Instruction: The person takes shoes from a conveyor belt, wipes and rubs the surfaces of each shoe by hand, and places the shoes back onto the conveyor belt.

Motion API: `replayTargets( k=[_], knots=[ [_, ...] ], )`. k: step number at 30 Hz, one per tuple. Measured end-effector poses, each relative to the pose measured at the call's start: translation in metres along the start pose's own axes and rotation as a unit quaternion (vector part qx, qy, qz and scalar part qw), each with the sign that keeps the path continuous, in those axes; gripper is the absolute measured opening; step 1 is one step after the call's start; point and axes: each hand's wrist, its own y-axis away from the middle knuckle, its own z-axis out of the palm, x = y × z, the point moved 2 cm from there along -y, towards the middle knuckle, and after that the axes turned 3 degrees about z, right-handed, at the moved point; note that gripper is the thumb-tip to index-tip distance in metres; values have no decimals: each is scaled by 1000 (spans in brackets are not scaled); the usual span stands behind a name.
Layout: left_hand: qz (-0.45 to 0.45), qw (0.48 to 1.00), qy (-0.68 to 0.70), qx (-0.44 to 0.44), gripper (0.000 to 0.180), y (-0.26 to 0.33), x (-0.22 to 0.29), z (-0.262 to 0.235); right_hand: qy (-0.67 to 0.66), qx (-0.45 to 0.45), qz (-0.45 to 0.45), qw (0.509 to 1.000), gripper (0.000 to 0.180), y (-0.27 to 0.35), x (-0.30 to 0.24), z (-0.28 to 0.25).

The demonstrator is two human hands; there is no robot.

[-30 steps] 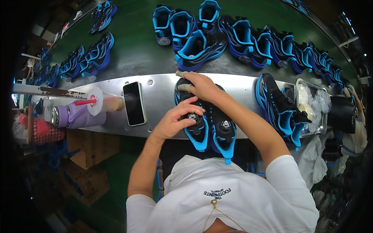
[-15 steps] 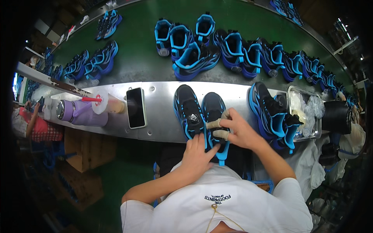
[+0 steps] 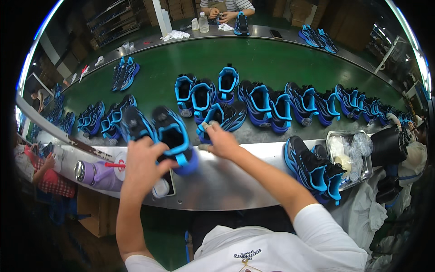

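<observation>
At the front left of the belt, my left hand (image 3: 146,165) is closed on the heel end of a pair of black and blue sneakers (image 3: 173,136), slightly blurred. Their toes point away from me. To the right, my right hand (image 3: 222,141) reaches over the metal edge with its fingers apart. Its covered fingertips are at the heel of a sneaker lying askew (image 3: 233,117); whether they touch it is hard to tell. Another pair of sneakers (image 3: 308,165) stands on the metal ledge further right.
A phone (image 3: 171,183), partly hidden, and a purple bottle (image 3: 97,174) lie left on the ledge (image 3: 235,181). At right is a clear tray (image 3: 332,136) of plastic-wrapped bits. Several sneakers (image 3: 260,102) line the green belt (image 3: 181,56). Across it, a person's hands (image 3: 224,16) work.
The view has tipped up toward the far side. My left hand has moved left and forward with the pair from the ledge. My right hand has left that pair and reached forward to the belt.
</observation>
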Motion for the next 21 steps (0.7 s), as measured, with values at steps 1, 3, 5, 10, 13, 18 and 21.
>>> replayTargets(
  k=[1, 3, 5, 10, 13, 18, 21],
  knots=[
    [-2, 1000, -27, 5, 29, -17, -19, 12, -33, 34, 10, 999, 80, -3, 12, 13],
    [-19, 993, -108, 31, 31, -42, -74, 36, -79, 102, -13, 992, 85, -6, 21, 25],
    [-70, 986, -152, 11, 37, -63, -133, 56, -40, 100, 22, 994, 74, 1, 23, 4],
    [-147, 981, -108, -59, 33, -93, -253, 140, 92, 156, 51, 982, 54, 12, 124, -46],
    [-205, 963, -123, -123, 31, -100, -265, 178, 112, 201, 111, 967, 57, -5, 174, -77],
    [-121, 986, -116, -1, 22, -153, -184, 136, 271, 275, 182, 905, 62, -11, 259, -152],
    [-41, 997, 58, 37, 25, -162, -159, 152, 256, 388, 126, 876, 58, -51, 174, -152]
  ],
)
